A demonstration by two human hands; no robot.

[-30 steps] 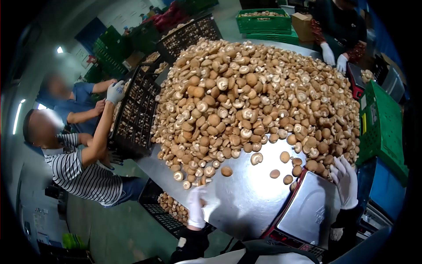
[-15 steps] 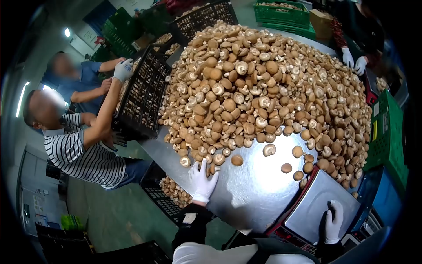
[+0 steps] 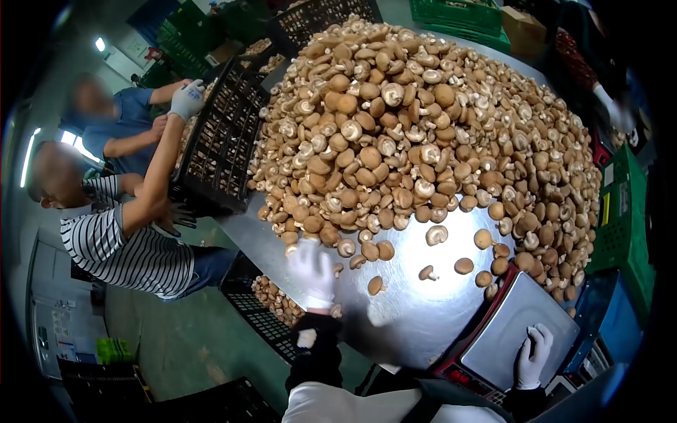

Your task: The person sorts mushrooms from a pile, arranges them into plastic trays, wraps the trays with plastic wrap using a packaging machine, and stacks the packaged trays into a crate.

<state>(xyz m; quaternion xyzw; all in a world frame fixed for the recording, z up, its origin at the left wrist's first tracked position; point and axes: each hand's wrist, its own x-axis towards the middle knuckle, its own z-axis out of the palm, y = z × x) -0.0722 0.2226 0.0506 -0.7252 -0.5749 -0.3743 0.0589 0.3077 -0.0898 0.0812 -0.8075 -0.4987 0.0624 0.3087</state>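
Observation:
A large heap of brown-capped shiitake mushrooms (image 3: 395,134) covers most of the metal table (image 3: 409,317). At the heap's near left edge is my left hand (image 3: 312,273), in a white glove and smeared by motion. It is close to a few mushrooms, and whether it grips one is unclear. My right hand (image 3: 534,357), also gloved, rests over the plate of a red-framed weighing scale (image 3: 497,331). Its thumb stands apart from loosely bent fingers, and nothing shows in it. Several loose mushrooms (image 3: 376,285) lie on the bare metal between the hands.
Below the table's left edge sits a black crate (image 3: 261,321) holding mushrooms. Two people stand at the left by another black crate (image 3: 222,134), one with a gloved hand (image 3: 187,100) at its rim. Green crates (image 3: 617,204) flank the right side, where a co-worker's gloved hand (image 3: 617,113) shows.
My left hand has shifted left and slightly upward. More loose mushrooms lie on the bare metal. The co-worker's gloved hand at the right has moved away from the heap. My right hand stays over the scale.

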